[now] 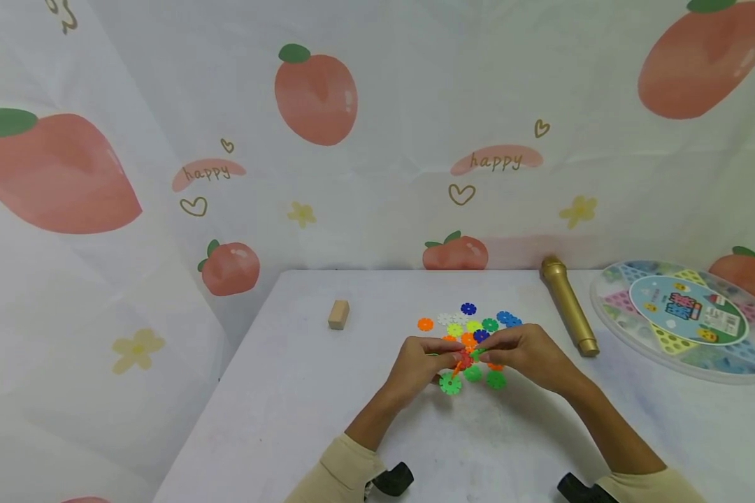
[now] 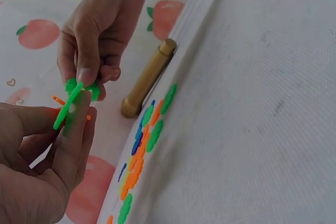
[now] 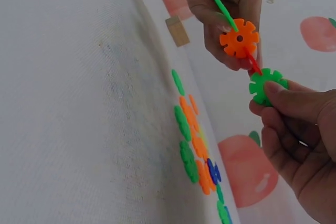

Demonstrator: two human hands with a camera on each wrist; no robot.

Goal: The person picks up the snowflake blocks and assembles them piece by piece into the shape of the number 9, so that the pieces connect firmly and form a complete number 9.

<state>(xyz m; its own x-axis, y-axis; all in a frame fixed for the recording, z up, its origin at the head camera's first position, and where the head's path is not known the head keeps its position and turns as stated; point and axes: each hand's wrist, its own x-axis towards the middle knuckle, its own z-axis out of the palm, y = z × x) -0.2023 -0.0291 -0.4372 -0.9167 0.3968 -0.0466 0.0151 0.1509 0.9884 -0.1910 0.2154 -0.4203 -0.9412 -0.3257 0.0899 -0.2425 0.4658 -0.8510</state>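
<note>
My left hand (image 1: 415,367) pinches a small cluster of notched plastic snowflake discs. In the right wrist view the cluster has an orange disc (image 3: 248,30), a green disc seen edge-on (image 3: 224,12) and a red disc (image 3: 254,63), partly hidden by fingers. My right hand (image 1: 531,356) pinches another green disc (image 3: 256,84) between thumb and fingers. This disc meets the red one at its edge; whether the slots are locked cannot be told. Both hands are raised above loose discs on the table, among them a green one (image 1: 495,380) and an orange one (image 1: 425,325).
A wooden block (image 1: 338,315) stands at the back left of the white table (image 1: 277,405). Toward the right lies a gold microphone-shaped cylinder (image 1: 569,307). Beside it is a round clear case (image 1: 623,321) with a printed label. A peach-patterned cloth hangs behind.
</note>
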